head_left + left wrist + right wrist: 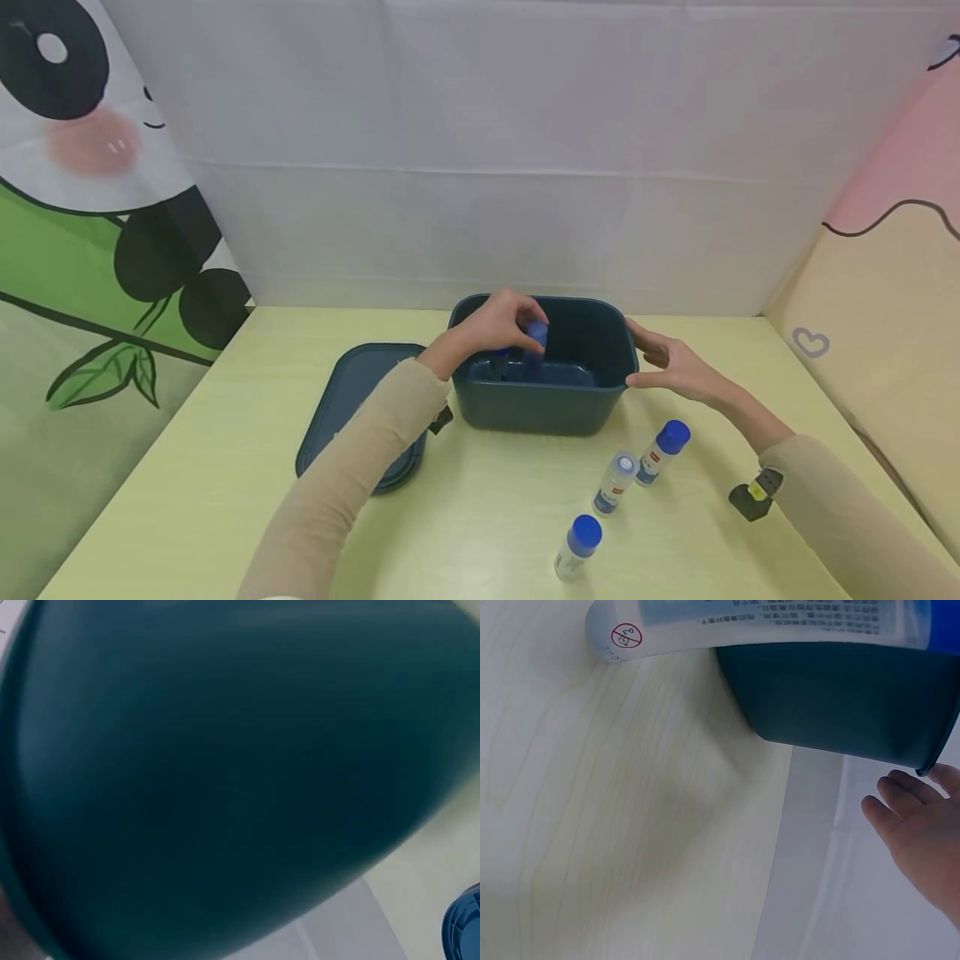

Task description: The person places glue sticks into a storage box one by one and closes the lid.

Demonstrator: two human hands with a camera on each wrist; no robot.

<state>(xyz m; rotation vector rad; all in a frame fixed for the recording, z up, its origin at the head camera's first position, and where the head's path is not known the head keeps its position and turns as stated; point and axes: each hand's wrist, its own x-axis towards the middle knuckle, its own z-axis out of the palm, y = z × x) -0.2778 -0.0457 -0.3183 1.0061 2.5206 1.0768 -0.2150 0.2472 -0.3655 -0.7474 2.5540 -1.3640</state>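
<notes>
Left hand [498, 321], grip pinching one blue-capped plastic bottle [537, 333] inside one dark-teal plastic bin [534, 410], right hand [678, 367], grip spread at its rim, three cylindrical plastic bottles [615, 485], one flat teal lid [362, 382] on the pale-yellow desk [202, 483]

Space above the left grip [498, 323] was free; below, a dark teal plastic tub [538, 408] hemmed it; three blue-and-clear cylindrical bottles [615, 483] stood nearside-right.

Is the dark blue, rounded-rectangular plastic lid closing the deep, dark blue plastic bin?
No, the lid lies on the pale yellow wood-grain table beside the open-topped bin.
</notes>
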